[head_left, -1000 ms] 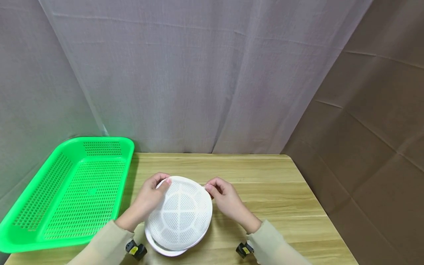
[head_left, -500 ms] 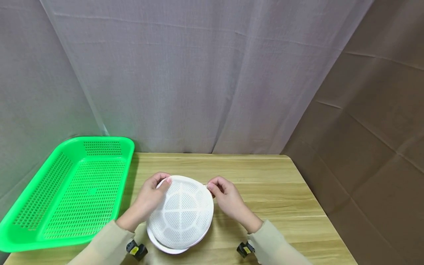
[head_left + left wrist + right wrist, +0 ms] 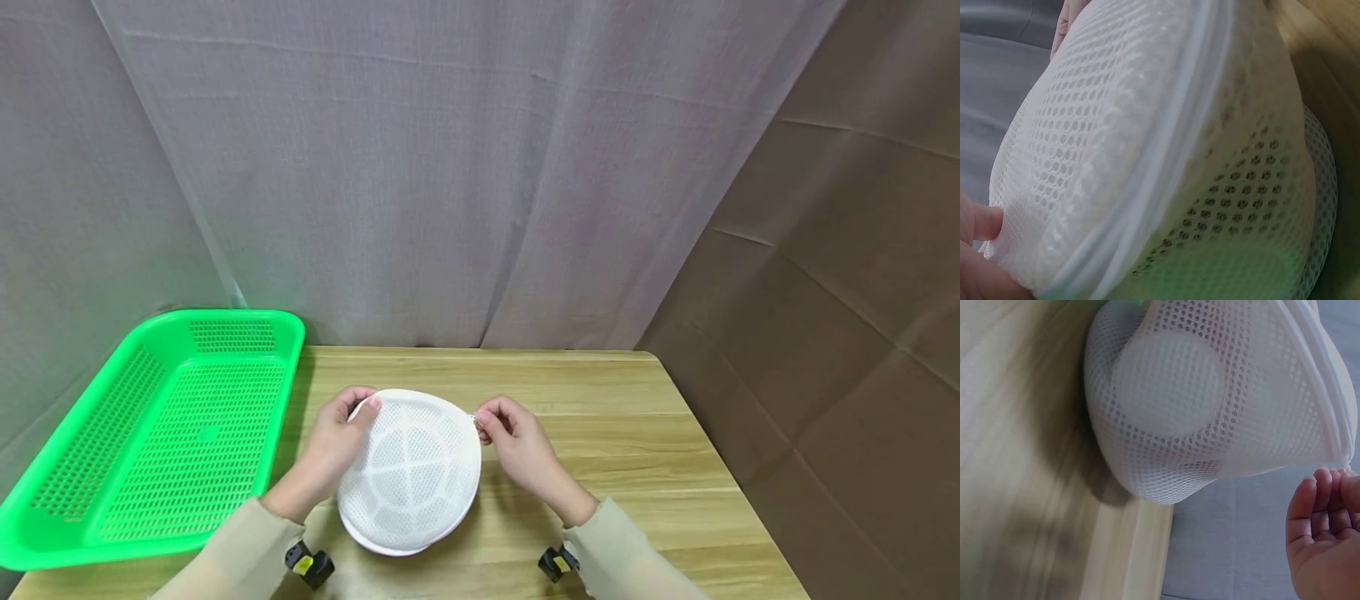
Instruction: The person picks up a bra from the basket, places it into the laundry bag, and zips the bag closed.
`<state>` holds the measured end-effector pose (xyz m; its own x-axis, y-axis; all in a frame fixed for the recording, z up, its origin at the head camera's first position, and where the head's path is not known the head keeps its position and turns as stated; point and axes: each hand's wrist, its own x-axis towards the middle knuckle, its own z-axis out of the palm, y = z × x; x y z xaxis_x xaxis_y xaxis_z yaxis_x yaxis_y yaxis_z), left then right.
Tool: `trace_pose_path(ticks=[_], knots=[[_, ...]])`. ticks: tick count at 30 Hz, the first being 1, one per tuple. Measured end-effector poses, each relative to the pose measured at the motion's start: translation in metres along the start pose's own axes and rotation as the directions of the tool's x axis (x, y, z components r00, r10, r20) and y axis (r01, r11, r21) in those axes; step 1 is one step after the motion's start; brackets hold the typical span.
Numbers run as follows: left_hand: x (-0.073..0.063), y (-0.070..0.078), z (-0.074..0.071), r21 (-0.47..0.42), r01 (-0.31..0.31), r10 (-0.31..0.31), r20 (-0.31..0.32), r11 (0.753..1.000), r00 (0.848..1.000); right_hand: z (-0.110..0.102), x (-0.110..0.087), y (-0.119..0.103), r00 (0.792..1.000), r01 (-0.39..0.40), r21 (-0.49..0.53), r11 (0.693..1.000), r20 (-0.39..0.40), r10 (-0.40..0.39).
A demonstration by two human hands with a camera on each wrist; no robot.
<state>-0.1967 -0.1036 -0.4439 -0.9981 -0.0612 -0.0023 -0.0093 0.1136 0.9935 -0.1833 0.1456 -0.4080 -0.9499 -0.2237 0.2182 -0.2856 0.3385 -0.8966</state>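
A round white mesh laundry bag (image 3: 408, 471) stands over the table, its flat ribbed top facing up. My left hand (image 3: 333, 437) grips the bag's far left rim, thumb on top and fingers behind. At the far right edge my right hand (image 3: 521, 446) pinches a small tab, mostly hidden by the fingertips. The right wrist view shows those fingers (image 3: 1329, 500) at the end of the bag's zipper seam (image 3: 1329, 375). Close up in the left wrist view, the zipper (image 3: 1154, 169) runs around the bag's side and looks closed there.
A large green plastic basket (image 3: 285, 400) with slotted walls stands on the left of the wooden table (image 3: 592, 400). Grey cloth (image 3: 375, 183) hangs behind the table's far edge, and a brown cloth (image 3: 840, 292) lines the right side.
The laundry bag has shifted slightly away from me and tilted, so less of its lower rim shows. My right hand has moved a little to the right, keeping its pinch.
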Motion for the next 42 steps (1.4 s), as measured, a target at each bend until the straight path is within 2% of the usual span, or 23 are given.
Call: trace_pose_path(ticks=[3,8,13,16,21,23,29,34,36,38,42], knots=[[0.000,0.001,0.000,0.019,-0.010,0.009,0.044,1.000,0.999,-0.004,0.002,-0.003,0.999,0.003,-0.001,1.000,-0.038,-0.003],[-0.003,0.005,-0.001,0.116,-0.059,0.044,0.131,0.991,0.990,-0.010,0.007,-0.004,0.994,0.007,-0.023,1.000,-0.112,-0.009],[0.000,0.007,-0.005,0.175,-0.145,0.109,0.197,0.974,0.974,-0.008,0.011,0.012,0.995,-0.018,-0.048,0.999,-0.096,0.013],[0.003,0.011,-0.008,0.242,-0.221,0.164,0.236,0.945,0.958,-0.005,0.013,0.028,0.998,-0.007,-0.051,0.999,-0.063,0.004],[0.002,0.021,-0.003,0.380,-0.330,0.235,0.276,0.864,0.932,0.000,0.008,0.009,1.000,0.017,-0.066,0.998,0.002,-0.017],[0.000,0.024,0.003,0.424,-0.351,0.241,0.293,0.835,0.925,0.003,0.008,0.004,1.000,0.020,-0.086,0.996,0.016,-0.019],[-0.005,0.030,0.019,0.500,-0.397,0.275,0.301,0.770,0.913,0.009,0.013,0.028,0.999,0.031,-0.088,0.996,0.015,-0.029],[-0.006,0.025,0.024,0.525,-0.465,0.356,0.300,0.712,0.885,0.008,0.012,0.031,0.999,0.036,-0.054,0.998,0.043,-0.033],[-0.006,0.023,0.025,0.522,-0.484,0.379,0.301,0.702,0.875,0.008,0.012,0.031,0.998,0.033,-0.049,0.998,0.053,-0.030],[-0.006,0.021,0.025,0.518,-0.491,0.389,0.300,0.701,0.871,0.007,0.011,0.030,0.998,0.023,-0.041,0.999,0.059,-0.020],[-0.005,0.018,0.024,0.509,-0.482,0.382,0.294,0.713,0.876,0.007,0.010,0.029,0.997,0.012,-0.030,0.999,0.070,-0.010]])
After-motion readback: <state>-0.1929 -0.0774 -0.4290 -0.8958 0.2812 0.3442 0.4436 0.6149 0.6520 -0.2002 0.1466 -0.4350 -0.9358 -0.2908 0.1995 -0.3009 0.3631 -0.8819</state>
